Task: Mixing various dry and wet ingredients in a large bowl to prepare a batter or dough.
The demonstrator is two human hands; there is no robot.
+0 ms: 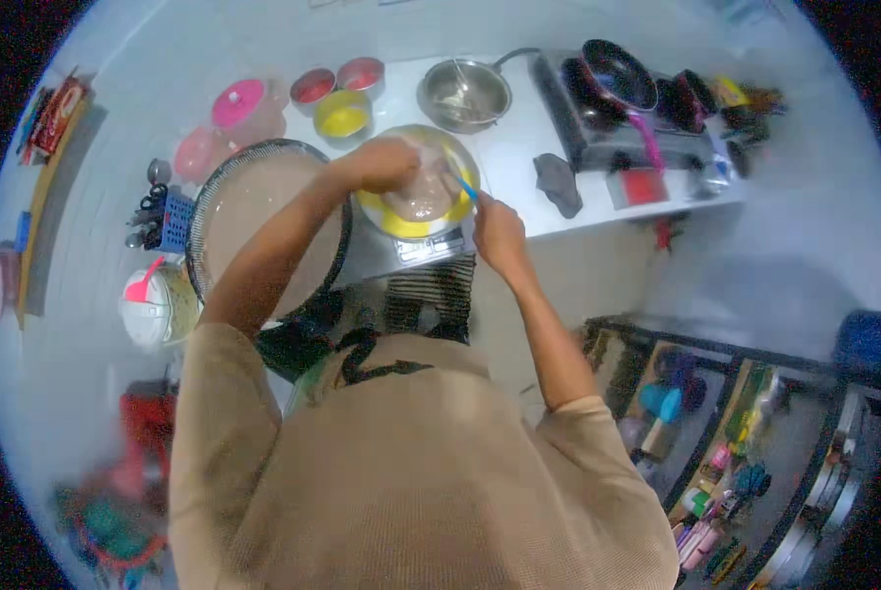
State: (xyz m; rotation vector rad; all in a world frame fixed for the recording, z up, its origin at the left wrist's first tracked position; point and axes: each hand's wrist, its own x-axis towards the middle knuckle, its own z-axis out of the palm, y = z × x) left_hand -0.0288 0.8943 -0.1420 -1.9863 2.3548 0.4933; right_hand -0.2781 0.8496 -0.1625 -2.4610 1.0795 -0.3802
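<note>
My right hand [501, 232] grips a blue-handled tool [467, 187] whose far end reaches over a yellow-and-white plate or bowl [392, 224]. On that dish sits what looks like a clear plastic bag [420, 200] with pale, glossy contents. Fingers curled, my left hand [385, 164] holds the bag's left side; its fingertips are blurred. Beneath the dish is a kitchen scale [430, 246] with a panel at its front. Left of it, partly behind my left forearm, stands a large round dark-rimmed basin [241, 199] with a smooth beige surface inside.
Behind the dish are a metal pan [464, 96], several small tins [343, 118] and a pink-lidded container [238, 105]. At right, a frying pan [619, 75] rests on a stove [595, 136]; a grey cloth [558, 186] lies nearer. A blue utensil basket [178, 220] and white-lidded tub [145, 313] stand left.
</note>
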